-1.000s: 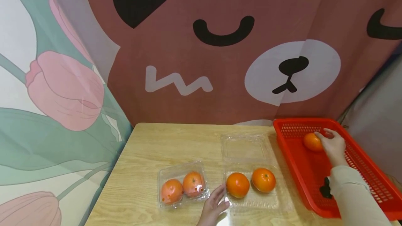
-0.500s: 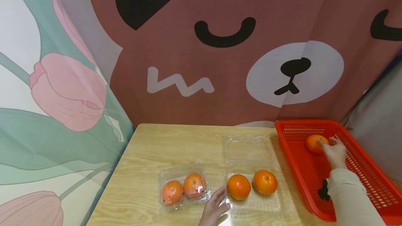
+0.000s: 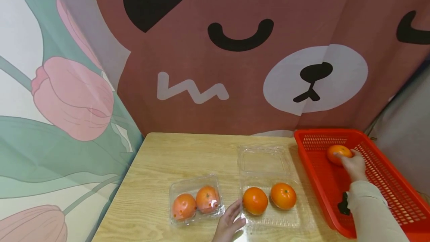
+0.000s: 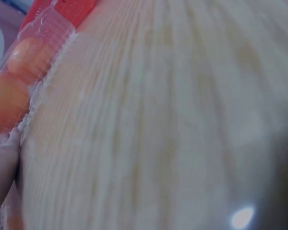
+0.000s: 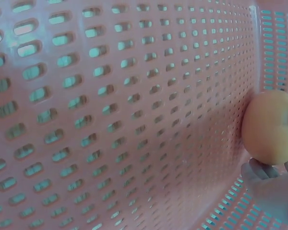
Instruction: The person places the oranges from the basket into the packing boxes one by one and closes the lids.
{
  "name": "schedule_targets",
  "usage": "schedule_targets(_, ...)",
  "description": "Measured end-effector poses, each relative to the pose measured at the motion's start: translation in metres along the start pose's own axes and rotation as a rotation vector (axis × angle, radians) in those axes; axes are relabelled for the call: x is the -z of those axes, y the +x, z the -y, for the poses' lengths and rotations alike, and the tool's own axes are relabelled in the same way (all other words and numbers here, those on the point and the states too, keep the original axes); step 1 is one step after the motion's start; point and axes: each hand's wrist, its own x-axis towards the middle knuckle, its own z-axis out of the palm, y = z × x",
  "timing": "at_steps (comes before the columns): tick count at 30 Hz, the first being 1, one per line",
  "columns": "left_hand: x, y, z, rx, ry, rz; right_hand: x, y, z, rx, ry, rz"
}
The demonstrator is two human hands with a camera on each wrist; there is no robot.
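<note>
In the red basket's far part my right hand (image 3: pixel 354 165) grips an orange (image 3: pixel 337 153), the thumb across its near side and the fingers at its right. The right wrist view has this orange (image 5: pixel 269 128) against the basket wall, fingertips (image 5: pixel 259 168) under it. My left hand (image 3: pixel 229 222) is beside an opened clear plastic clamshell box (image 3: pixel 268 219), its straight fingertips at the box's left edge; whether they press on it I cannot tell. Two oranges, one left (image 3: pixel 255 201) and one right (image 3: pixel 283 196), sit in that box. Its lid (image 3: pixel 263 160) lies folded back.
A closed clear clamshell box (image 3: pixel 196 197) holding two oranges stands left of my left hand. The red basket (image 3: pixel 314 182) has high perforated walls and borders the wooden table's (image 3: pixel 161 160) right side. A printed bear curtain (image 3: pixel 188 59) hangs behind the table.
My right hand has come down over the orange in the basket, its raised fingers now lowered around it. The left hand stays at the open box. The head view has shifted slightly.
</note>
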Motion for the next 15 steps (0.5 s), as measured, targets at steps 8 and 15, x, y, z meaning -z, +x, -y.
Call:
schedule_targets(8,0.0003,-0.0025,-0.0016,-0.011,-0.004,0.003,-0.0041,-0.0036,0.0010,-0.008,-0.023,-0.019)
schedule_targets(15,-0.0007,-0.0041,-0.0023,0.002,-0.003,0.006,-0.0048,-0.0039,-0.0004,0.016,-0.070,0.022)
